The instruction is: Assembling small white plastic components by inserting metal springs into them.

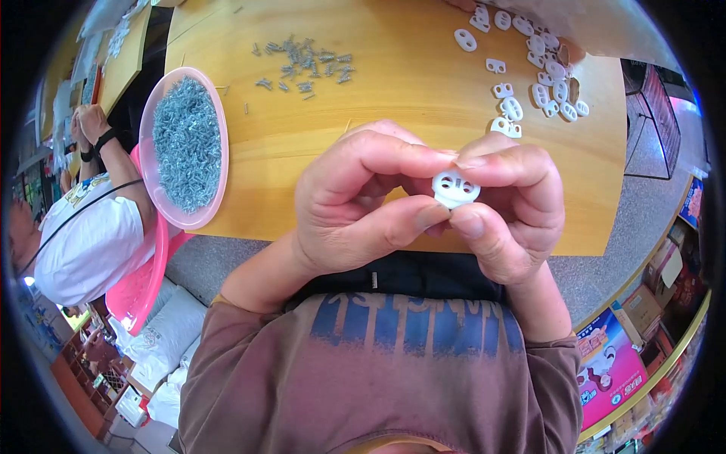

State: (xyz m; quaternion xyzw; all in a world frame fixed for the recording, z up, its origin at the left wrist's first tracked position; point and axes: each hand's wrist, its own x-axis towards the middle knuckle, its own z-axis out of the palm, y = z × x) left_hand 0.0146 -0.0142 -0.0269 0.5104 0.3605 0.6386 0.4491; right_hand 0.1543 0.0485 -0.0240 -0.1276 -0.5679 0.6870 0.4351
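Between my two hands, above the near edge of the table, is a small white plastic cord lock [456, 189] with two oval holes in its face. My left hand [370, 193] pinches it from the left, thumb below and index finger on top. From the other side my right hand [510, 197] grips it the same way, the thumb under its lower edge. The fingertips hide its rim, and whether a spring sits inside cannot be seen. Loose metal springs [306, 64] lie scattered on the table beyond my left hand. White plastic pieces [512, 109] are spread past my right hand.
A pink oval basin [221, 181] heaped with springs overhangs the left edge of the wooden table [265, 189]. Left of it, a person in a white shirt [94, 234] sits by a pink chair [160, 265]. A hand [567, 60] rests among the far-right pieces. One spring [374, 280] lies on my lap.
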